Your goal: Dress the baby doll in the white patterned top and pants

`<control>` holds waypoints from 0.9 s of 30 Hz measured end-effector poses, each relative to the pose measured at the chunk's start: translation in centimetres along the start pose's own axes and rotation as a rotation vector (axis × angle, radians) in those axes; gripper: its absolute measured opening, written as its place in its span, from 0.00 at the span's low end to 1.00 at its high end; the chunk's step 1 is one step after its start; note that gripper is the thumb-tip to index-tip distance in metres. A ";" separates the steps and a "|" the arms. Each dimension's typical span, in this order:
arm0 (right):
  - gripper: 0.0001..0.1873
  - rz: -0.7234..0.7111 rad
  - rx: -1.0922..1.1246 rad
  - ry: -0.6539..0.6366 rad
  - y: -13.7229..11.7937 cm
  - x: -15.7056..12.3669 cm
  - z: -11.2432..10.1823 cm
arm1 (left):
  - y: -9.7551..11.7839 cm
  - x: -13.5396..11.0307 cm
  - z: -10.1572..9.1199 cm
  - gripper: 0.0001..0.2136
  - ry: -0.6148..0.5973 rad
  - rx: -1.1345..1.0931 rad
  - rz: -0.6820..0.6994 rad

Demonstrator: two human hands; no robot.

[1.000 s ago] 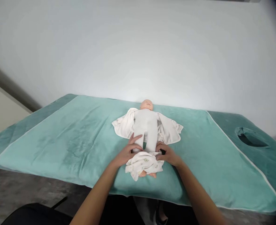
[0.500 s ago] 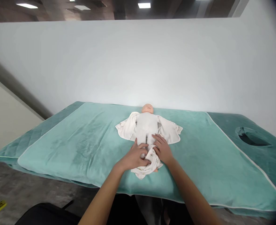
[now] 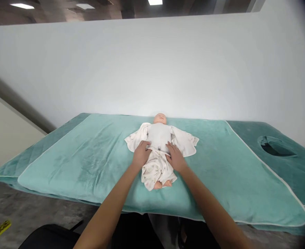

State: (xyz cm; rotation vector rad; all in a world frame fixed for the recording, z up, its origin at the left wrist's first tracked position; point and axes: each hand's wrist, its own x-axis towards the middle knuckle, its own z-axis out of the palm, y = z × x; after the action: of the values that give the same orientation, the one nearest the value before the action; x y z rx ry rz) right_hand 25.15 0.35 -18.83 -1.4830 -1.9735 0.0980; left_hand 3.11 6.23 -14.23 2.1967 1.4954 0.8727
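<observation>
A baby doll lies on its back, its head toward the wall and its bare feet toward me. Its upper body is pale white, and a white printed top is spread open at both sides. White patterned baby pants cover its legs up to the waist, with the feet sticking out below. My left hand is closed on the left side of the waistband. At the right side of the waistband my right hand is closed too, fingers at the doll's hip.
The doll lies on a padded bed with a green cover. A face hole is at the bed's right end. A white wall stands behind, and a black seat is below the front edge at left.
Both hands have moved up the doll, away from me, drawing the pants from the lower legs to the waist. The feet now show below the pants. The view has shifted slightly.
</observation>
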 end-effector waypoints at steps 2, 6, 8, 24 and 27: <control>0.22 -0.006 -0.094 -0.048 0.1 1.0 -0.8 | -0.2 1.1 0.4 0.23 -0.045 0.019 0.077; 0.14 0.058 -0.014 -0.011 1.5 2.9 -1.3 | 0.5 3.2 0.2 0.22 -0.110 -0.007 0.065; 0.14 0.123 0.082 0.042 2.8 3.7 -0.8 | 0.8 4.3 0.0 0.18 -0.075 0.009 0.021; 0.14 0.053 0.459 0.039 4.2 5.1 -0.3 | -2.0 9.7 1.5 0.04 -0.118 -0.185 -0.017; 0.14 0.002 0.458 -0.066 3.9 5.4 -0.4 | -3.2 9.7 2.1 0.02 -0.044 -0.154 0.016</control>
State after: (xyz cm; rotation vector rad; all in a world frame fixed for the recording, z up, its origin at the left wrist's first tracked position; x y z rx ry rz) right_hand 27.87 6.35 -17.73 -1.1917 -1.8409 0.5668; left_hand 4.71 16.55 -14.86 2.1050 1.3452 0.9064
